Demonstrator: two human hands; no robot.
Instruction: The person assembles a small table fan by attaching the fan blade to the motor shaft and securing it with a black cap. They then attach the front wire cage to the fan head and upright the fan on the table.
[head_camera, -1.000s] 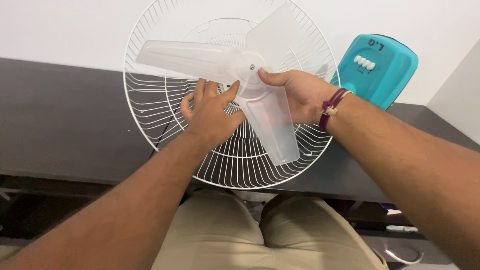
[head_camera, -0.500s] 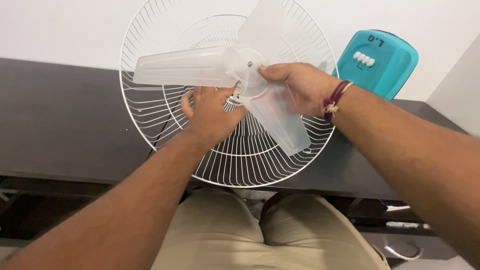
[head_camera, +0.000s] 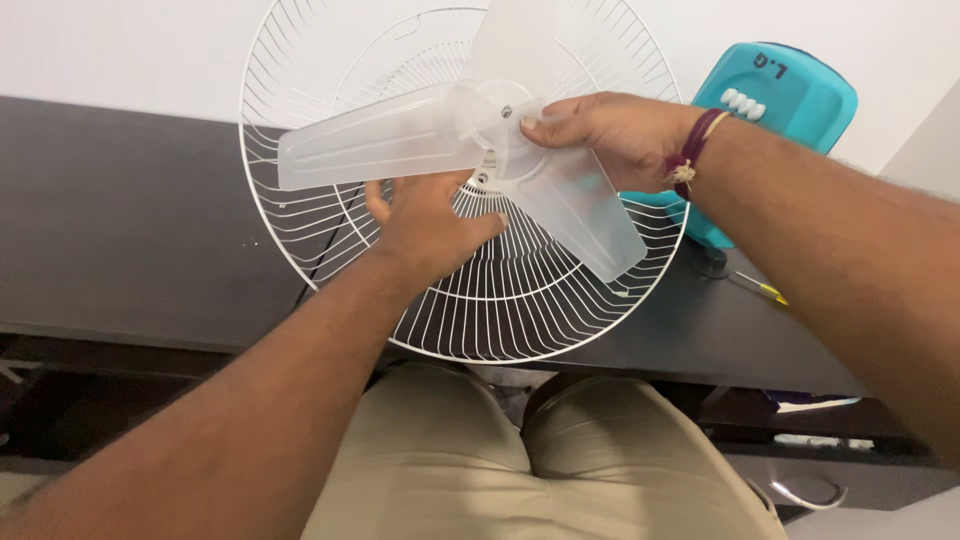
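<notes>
Right hand clenched on the blade, thumb and fingertips pinching the hub rim, upper centre of frame. Cord band on that wrist. Left hand laid against the guard just below the hub, fingers spread and partly hidden behind the blade; cannot tell whether anything is gripped there.

Blade held just in front of the guard's centre, clear of the bench. Contact between hub and the guard's middle fitting not discernible.

Step in hand, as judged: blade carried at the hub in front of the guard's centre, guard steadied from below. Any further move calls for the hub kept square to the guard, with the pinch kept on the hub and off the thin wings.

Hub face turned toward the camera, spin axis roughly square to the guard. Three wings: one toward the left of frame and nearly level, one toward lower right, one upward and cut by the top edge. No single long axis; left wing the longest visible run.

Guard propped on the bench edge, tilted back toward the wall. Teal fan base at upper right. Screwdriver on the bench at right.
</notes>
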